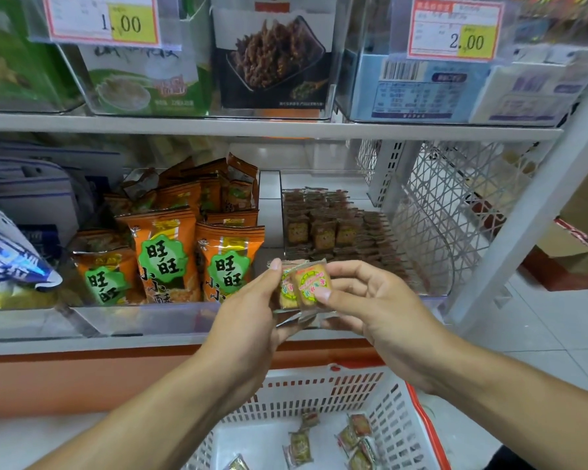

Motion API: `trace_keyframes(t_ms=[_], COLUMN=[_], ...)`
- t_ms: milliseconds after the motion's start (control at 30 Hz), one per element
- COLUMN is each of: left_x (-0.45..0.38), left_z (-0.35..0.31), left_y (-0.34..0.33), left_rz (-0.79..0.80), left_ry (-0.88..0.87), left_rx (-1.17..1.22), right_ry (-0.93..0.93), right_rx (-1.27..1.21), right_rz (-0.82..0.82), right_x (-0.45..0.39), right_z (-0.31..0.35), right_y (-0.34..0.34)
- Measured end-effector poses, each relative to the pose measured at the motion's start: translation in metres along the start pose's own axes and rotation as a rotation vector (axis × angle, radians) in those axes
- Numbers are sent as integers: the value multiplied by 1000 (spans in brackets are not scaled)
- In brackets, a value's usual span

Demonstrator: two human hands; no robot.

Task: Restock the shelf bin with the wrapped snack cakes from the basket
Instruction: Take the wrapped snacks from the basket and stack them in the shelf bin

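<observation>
Both my hands hold a small stack of wrapped snack cakes (304, 286) in front of the clear shelf bin (438, 262). My left hand (248, 320) grips the stack from the left and below. My right hand (364, 300) pinches the front cake with thumb and fingers. Rows of brown wrapped cakes (333, 228) stand in the bin behind. Below, the white basket (323, 391) with a red rim holds several loose wrapped cakes (357, 439).
Orange snack bags (170, 252) fill the bin to the left, with blue-white packs (11, 256) further left. An upper shelf (269, 125) carries boxed goods and price tags. A white wire side panel (455, 198) and upright post (523, 215) stand at right; cardboard boxes (577, 239) lie on the floor.
</observation>
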State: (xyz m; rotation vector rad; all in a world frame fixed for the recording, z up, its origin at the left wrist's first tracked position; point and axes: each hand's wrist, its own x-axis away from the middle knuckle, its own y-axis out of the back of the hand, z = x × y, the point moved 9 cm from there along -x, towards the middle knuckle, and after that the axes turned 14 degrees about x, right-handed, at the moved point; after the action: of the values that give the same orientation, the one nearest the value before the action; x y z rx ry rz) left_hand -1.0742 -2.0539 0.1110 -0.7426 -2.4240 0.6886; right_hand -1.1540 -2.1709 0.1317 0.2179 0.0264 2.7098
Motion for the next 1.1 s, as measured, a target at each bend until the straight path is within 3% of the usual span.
trace_keyframes(t_ms=[367,500,600,700,800,933,1100], left_x=[4,7,8,6,0,-8,-12], left_z=[10,2,-20,-30,-25,-12,-9], left_y=[-19,-14,1,-2,-11,-13,-12], left_rz=[211,130,-55,-61,-15,11,25], left_ry=[37,-101,-330,-444,-471,-437,-420], left_rx=[9,-158,-397,-605,-810,-867,-874], right_ry=[-110,-58,38,128,145,166,297], right_rx=[-65,-48,299,741,1045,1363,1484], right_rz=[103,117,-89,-236,-205,-80,-96], right_x=[7,3,-9,-30,-64,-111,-143], right_z=[-4,1,11,28,34,32,38], right_y=[-15,-12,16,35,32,10,-9])
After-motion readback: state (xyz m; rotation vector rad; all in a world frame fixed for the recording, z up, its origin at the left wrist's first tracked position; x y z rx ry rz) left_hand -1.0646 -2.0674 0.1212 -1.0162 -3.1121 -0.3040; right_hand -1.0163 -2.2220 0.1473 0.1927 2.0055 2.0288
